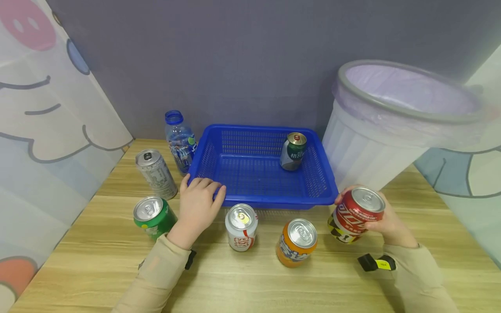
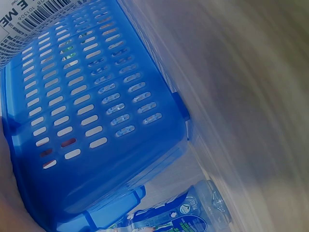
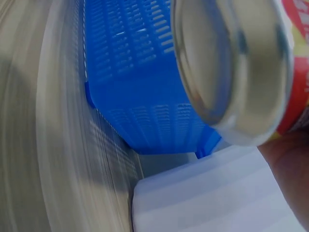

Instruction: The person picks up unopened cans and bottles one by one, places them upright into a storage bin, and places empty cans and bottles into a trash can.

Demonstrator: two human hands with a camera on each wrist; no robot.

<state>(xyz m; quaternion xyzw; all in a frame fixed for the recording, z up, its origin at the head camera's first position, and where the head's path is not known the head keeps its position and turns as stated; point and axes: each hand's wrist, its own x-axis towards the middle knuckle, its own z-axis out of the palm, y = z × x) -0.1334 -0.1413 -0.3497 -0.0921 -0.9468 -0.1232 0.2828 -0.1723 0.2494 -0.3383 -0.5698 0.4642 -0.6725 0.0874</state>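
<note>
The red can [image 1: 354, 215] is in the right hand [image 1: 389, 221] of the person — the fingers and the thumb are bent around it, and its bottom shows in the right wrist view, so it is held above the desk [image 1: 242, 291]. It is found near the front right corner of the blue basket [image 1: 258, 201]. The left hand [image 1: 201, 204] is not clenched; it rests with relaxed fingers on the rim of this basket, at the front left corner. Inside the basket, toward the back right, a green and grey can [image 1: 292, 152] stands. In front of the basket I see an orange can [image 1: 296, 244] and, to the left of it, a white can [image 1: 241, 230]. Beside the left hand there is a green can [image 1: 158, 219], and behind that one a silver can [image 1: 156, 174]. Farther back, a clear plastic bottle [image 1: 180, 141] is just beside the basket. On the other side stands a white bin [image 1: 364, 143] — its rim is grey, with a pale purple bag [image 1: 403, 84] inside.
</note>
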